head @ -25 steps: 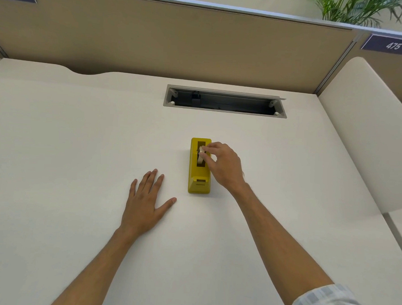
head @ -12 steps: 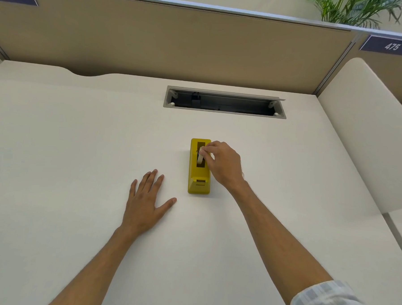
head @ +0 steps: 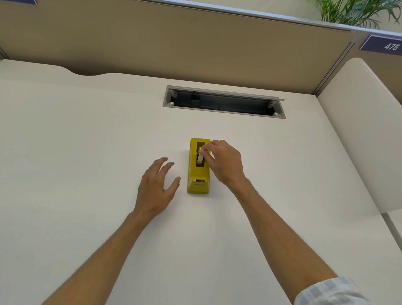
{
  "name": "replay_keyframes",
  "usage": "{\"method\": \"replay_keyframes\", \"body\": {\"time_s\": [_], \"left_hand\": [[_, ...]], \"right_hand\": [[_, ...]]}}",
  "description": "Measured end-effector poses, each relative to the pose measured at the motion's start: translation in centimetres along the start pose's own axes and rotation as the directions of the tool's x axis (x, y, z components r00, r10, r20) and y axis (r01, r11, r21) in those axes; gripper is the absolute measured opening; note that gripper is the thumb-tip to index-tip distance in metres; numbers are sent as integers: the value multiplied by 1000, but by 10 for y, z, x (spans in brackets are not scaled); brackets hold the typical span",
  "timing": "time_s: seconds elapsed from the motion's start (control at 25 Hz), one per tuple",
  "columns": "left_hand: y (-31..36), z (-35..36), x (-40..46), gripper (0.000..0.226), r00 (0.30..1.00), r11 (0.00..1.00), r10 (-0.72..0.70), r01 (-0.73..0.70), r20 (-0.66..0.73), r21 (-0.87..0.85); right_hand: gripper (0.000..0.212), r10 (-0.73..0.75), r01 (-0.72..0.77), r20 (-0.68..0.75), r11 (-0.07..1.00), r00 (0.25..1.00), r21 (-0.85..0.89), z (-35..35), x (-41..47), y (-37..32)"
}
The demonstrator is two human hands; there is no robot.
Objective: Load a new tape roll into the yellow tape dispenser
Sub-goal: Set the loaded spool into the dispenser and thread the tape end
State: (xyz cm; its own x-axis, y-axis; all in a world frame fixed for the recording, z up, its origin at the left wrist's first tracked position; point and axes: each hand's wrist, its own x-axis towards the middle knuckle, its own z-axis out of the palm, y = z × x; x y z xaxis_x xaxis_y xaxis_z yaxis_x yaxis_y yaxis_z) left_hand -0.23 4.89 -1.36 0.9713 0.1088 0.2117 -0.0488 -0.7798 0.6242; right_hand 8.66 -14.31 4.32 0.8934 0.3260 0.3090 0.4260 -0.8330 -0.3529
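Observation:
The yellow tape dispenser (head: pixel 198 175) stands on the cream desk (head: pixel 78 160), its cutter end toward me. A whitish tape roll (head: pixel 200 157) sits on edge in the dispenser's dark slot. My right hand (head: pixel 225 164) reaches in from the right, thumb and fingers pinched on the top of the roll. My left hand (head: pixel 156 187) is just left of the dispenser, fingers spread and raised a little off the desk, holding nothing and apart from the dispenser.
An open grey cable tray (head: pixel 223 102) is set into the desk behind the dispenser. A tan partition (head: pixel 178 39) closes the back, and a cream side panel (head: pixel 368 142) stands on the right.
My left hand has lifted from lying flat on the desk and shifted slightly toward the dispenser. My right hand stays pinched on the roll in the slot.

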Motion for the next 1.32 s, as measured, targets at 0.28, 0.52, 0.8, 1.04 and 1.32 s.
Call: {"method": "replay_keyframes", "body": {"time_s": [0.28,0.52,0.8,1.04,1.32], "left_hand": [[42,12,39,54,996,993,71,-65,59,-97],[52,20,68,47,970,988,139,-121,198,-99],[44,20,77,41,957,987,131,-101,259,-127],[42,22,77,40,959,987,126,-96,255,-126],[40,23,77,39,961,988,125,-98,246,-118]], "right_hand": [[20,-7,7,9,1000,1000,-5,-2,0,0],[22,-51,52,20,997,999,-55,-3,2,2],[18,-114,114,6,992,993,-55,-3,1,5],[21,-149,153,49,983,988,-97,-6,5,2],[9,-292,293,34,937,956,-188,-4,4,5]]}}
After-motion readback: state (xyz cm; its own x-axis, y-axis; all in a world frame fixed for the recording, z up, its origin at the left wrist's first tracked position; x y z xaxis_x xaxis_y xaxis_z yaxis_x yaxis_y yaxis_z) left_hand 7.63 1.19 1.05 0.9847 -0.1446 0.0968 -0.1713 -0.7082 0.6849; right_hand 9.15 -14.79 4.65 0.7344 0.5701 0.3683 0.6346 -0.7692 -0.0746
